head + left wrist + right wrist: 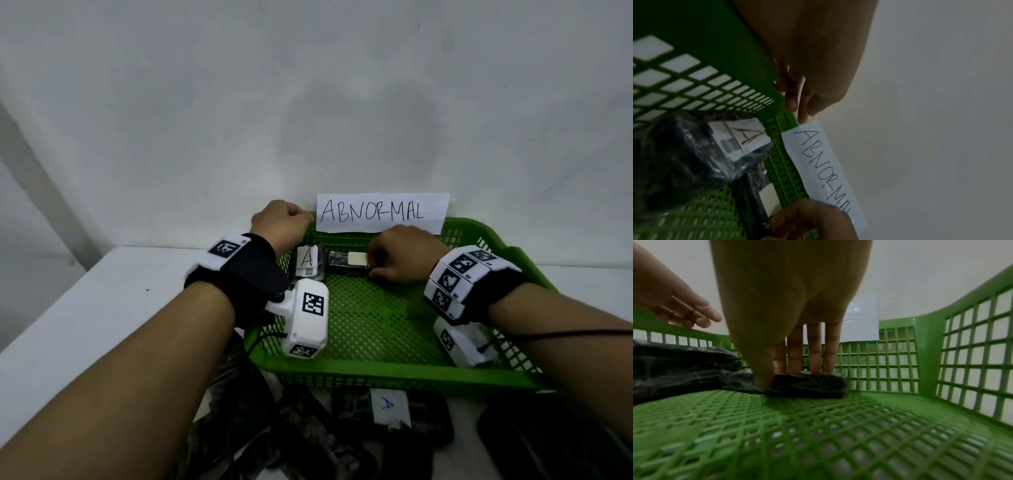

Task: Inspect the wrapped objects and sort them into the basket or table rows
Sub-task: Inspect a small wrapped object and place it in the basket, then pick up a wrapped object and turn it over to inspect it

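Observation:
A green mesh basket (376, 375) stands against the wall with a paper sign reading ABNORMAL (382, 212) on its far rim. Inside, at the far side, lies a black wrapped package with an "A" label (308, 262) (694, 154). To its right sits a smaller black wrapped object (346, 263) (807, 384) on the basket floor. My right hand (371, 265) (789, 378) pinches it, thumb on the near side, fingers on the far side. My left hand (281, 221) (795, 107) rests on the basket's far-left rim corner, its fingers fairly straight and holding nothing.
Several more black wrapped objects lie on the white table (102, 291) in front of the basket, one with a blue "A" label (390, 407). The wall rises right behind the basket. The basket's near and right floor (838, 426) is bare mesh.

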{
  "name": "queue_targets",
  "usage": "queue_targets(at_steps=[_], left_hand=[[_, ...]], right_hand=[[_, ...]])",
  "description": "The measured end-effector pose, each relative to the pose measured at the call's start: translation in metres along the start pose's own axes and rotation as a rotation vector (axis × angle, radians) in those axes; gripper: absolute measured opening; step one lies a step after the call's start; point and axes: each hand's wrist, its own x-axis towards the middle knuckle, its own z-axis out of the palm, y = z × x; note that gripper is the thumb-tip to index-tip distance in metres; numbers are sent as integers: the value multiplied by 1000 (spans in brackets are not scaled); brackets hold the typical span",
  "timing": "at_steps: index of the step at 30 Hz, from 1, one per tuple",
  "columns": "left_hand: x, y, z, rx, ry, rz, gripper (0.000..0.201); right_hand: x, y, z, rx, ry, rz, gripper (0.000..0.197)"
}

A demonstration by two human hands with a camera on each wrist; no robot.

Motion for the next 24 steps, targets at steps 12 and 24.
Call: queue_targets(at_steps=[12, 24], left_hand=[[-36, 35, -36, -143, 69, 51, 27], [-155, 11, -87, 0, -55, 0, 24]], right_hand=[[-29, -30, -99, 42, 269, -51, 10], [-115, -146, -109, 227, 143, -143, 21]])
